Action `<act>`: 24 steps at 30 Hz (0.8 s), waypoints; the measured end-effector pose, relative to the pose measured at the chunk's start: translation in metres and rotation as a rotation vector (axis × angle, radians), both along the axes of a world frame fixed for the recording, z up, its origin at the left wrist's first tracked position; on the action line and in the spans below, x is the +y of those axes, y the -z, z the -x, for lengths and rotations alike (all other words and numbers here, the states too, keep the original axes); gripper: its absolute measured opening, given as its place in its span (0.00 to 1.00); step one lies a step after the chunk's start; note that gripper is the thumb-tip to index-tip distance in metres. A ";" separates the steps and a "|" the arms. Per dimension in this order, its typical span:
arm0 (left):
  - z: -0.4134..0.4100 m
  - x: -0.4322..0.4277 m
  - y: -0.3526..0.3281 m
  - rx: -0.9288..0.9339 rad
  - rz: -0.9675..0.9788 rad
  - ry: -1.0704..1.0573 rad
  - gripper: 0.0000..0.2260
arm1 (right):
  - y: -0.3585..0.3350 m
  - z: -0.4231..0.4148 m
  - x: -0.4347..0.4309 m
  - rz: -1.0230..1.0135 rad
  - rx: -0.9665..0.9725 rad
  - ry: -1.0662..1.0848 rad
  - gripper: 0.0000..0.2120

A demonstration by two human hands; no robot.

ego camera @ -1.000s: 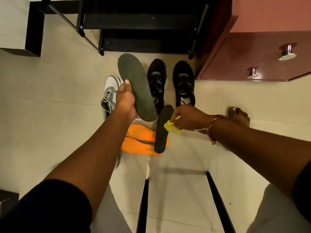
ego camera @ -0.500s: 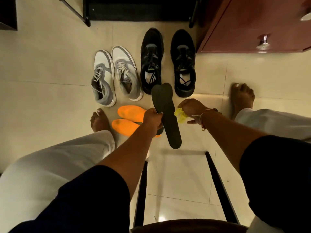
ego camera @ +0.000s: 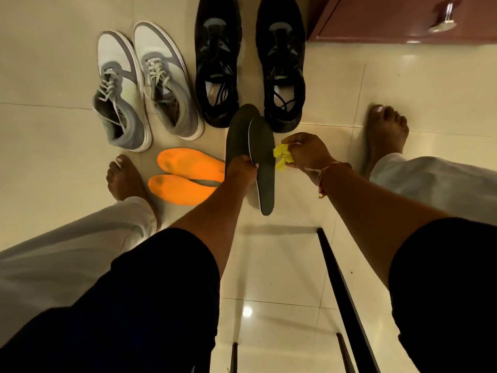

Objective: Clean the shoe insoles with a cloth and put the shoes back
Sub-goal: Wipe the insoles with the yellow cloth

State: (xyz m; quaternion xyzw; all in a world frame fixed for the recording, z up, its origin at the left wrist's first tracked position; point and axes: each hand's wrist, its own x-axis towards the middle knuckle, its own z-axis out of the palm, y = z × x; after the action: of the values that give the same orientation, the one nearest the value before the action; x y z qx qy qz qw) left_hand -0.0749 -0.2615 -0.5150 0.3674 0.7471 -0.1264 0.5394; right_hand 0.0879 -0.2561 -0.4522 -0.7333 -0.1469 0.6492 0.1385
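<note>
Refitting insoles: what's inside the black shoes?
Pale lining and loose laces show in both black shoes; toe ends are hidden under the uppers. Left hand holds both dark insoles; right hand, the yellow cloth.

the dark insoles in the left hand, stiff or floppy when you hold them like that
Probably fairly stiff: the dark insoles jut out both ways from the left hand, gripped near mid-length, without visibly drooping. Likely light, since one hand's grip carries both. They might slip apart, being stacked offset.
</note>
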 end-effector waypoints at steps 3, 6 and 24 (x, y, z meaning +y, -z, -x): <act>0.004 0.005 -0.010 0.090 -0.047 0.105 0.15 | 0.001 0.005 0.001 0.010 -0.005 -0.021 0.13; 0.010 0.003 -0.025 0.120 -0.100 0.089 0.16 | -0.008 0.007 0.002 -0.026 -0.073 -0.173 0.15; -0.037 0.054 -0.345 -0.392 -0.829 0.167 0.20 | -0.261 -0.025 0.026 -0.684 -0.237 -0.004 0.12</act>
State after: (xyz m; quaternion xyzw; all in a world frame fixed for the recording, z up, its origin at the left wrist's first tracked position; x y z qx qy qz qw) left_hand -0.0383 -0.2075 -0.1704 0.6278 0.5863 0.2119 0.4660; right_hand 0.1129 -0.2297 -0.1911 -0.7145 -0.3720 0.4733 0.3565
